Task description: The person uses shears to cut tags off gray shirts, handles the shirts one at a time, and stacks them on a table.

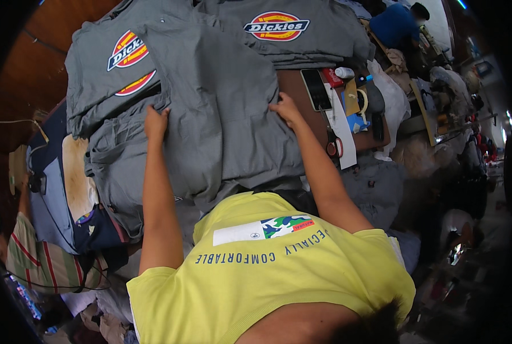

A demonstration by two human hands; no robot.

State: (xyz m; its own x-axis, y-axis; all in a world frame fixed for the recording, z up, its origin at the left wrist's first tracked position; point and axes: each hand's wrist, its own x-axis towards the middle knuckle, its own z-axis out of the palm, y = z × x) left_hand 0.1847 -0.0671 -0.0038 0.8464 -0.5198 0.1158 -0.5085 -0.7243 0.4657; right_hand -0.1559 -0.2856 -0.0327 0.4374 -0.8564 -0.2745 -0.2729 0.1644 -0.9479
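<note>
- The grey garment (pixel 210 109) lies spread in front of the wearer, its lower part reaching close to the yellow shirt (pixel 279 269).
- The left hand (pixel 156 121) grasps a fold of it at the left side, thumb and fingers closed on the cloth.
- The right hand (pixel 286 109) pinches its right edge; part of the fingers is hidden from view.
- Other grey garments with an oval red-and-yellow print lie behind it: a left pile (pixel 89 80) and a far pile (pixel 324 46).
- Right of the cloth shows the brown tabletop (pixel 294 83).
- On it are a dark-screened phone (pixel 315 90), scissors (pixel 334 144) with red-and-black handles lying partly over white paper (pixel 346 146), a red pack (pixel 332 77) and a tape roll (pixel 364 103).
- Beyond that side hangs whitish plastic (pixel 394 100).
- A co-worker in blue (pixel 393 26) sits at the far right; another in a striped shirt (pixel 52 261) is at the lower left.
</note>
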